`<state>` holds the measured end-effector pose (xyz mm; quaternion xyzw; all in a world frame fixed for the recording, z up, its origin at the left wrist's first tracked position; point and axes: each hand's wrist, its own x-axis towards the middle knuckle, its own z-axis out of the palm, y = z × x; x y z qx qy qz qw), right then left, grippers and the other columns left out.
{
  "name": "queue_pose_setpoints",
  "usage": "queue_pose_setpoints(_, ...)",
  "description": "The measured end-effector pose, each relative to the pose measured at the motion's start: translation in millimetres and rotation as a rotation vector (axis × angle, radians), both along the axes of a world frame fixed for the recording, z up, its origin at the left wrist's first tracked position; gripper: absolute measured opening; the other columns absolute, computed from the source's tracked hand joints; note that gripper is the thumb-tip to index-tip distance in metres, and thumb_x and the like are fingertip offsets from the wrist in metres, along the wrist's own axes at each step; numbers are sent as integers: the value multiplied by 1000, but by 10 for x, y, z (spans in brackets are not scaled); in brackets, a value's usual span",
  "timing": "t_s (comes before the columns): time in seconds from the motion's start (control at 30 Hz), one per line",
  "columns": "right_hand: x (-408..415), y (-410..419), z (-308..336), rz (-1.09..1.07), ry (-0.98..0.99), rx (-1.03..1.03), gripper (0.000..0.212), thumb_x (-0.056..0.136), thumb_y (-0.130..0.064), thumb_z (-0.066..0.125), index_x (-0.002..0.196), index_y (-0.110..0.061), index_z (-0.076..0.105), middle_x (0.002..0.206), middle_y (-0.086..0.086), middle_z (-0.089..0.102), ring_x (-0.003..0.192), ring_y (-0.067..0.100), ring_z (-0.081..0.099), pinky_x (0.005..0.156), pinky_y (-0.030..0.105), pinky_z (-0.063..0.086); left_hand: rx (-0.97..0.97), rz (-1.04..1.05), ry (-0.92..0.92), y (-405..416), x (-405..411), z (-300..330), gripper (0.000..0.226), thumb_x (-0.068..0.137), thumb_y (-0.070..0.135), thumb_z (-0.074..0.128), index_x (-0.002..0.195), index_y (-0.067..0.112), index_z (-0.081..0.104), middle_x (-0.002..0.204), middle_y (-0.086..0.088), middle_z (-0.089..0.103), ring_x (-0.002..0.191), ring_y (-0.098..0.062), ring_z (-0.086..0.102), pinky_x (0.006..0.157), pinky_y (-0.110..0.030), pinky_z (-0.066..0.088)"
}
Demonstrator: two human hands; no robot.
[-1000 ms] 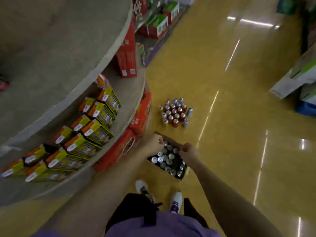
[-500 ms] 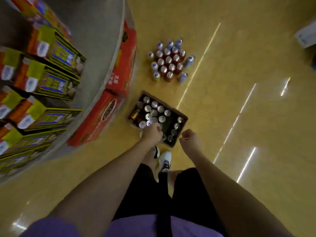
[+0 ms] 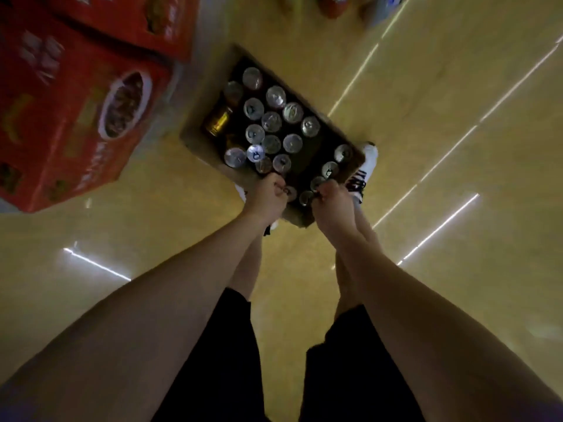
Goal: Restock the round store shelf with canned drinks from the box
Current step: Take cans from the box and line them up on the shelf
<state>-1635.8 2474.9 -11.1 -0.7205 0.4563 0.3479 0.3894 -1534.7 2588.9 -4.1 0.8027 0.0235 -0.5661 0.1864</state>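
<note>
An open cardboard box (image 3: 199, 144) stands on the floor between my feet and the red cartons. Inside it are several upright silver-topped cans (image 3: 271, 121), and one gold can (image 3: 217, 121) lies on its side at the left. My left hand (image 3: 268, 194) is at the box's near edge, its fingers curled round a can in the near row. My right hand (image 3: 332, 201) is beside it, fingers curled on a can top at the near right corner. Both held cans are mostly hidden by the fingers. The round shelf itself is out of view.
Large red cartons (image 3: 61, 117) are stacked at the left, close to the box. Another cluster of cans (image 3: 333, 4) stands on the yellow floor at the top edge. My white shoe (image 3: 365, 172) pokes out beside the box's right corner.
The view has tilted down and come closer to the box. Both hands have dropped onto the near row of cans, the right hand coming in from outside the box.
</note>
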Motion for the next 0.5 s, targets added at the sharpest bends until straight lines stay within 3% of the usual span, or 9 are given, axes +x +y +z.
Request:
queue_pose_setpoints(0.1,19,-248,-517,78,11,-9,36,85,-10,51,121,-2,54,118,23,56,107,40,54,84,38,44,24,17,7,-60,-130,-599,19,94,14,50,112,15,57,99,-1,58,99,-22,57,85,-35,47)
queue_pose_setpoints(0.23,140,-433,-1091,312,5,-4,32,88,-10,49,120,-5,53,124,19,53,115,39,51,91,42,44,30,9,53,-196,-273,-1195,19,91,11,53,110,16,55,94,2,58,97,-23,58,86,-35,49)
queue_pose_setpoints(0.33,227,-414,-1485,479,8,-16,40,91,-14,50,130,-10,46,131,15,48,115,38,53,81,43,46,41,38,56,-249,-449,-1635,19,87,6,56,103,15,54,95,-6,61,98,-30,60,92,-45,50)
queue_pose_setpoints(0.4,236,-365,-1692,538,73,-51,43,93,-19,50,135,-12,43,135,13,44,112,35,57,71,38,41,69,45,40,-284,-551,-1809,18,89,7,53,105,14,53,99,-9,63,99,-30,59,89,-42,49)
queue_pose_setpoints(0.5,182,-269,-1923,682,158,-107,44,95,-23,48,137,-9,43,137,13,43,111,31,60,70,34,36,137,38,-6,-274,-625,-1976,23,92,10,49,114,11,55,109,-12,63,102,-31,56,78,-33,43)
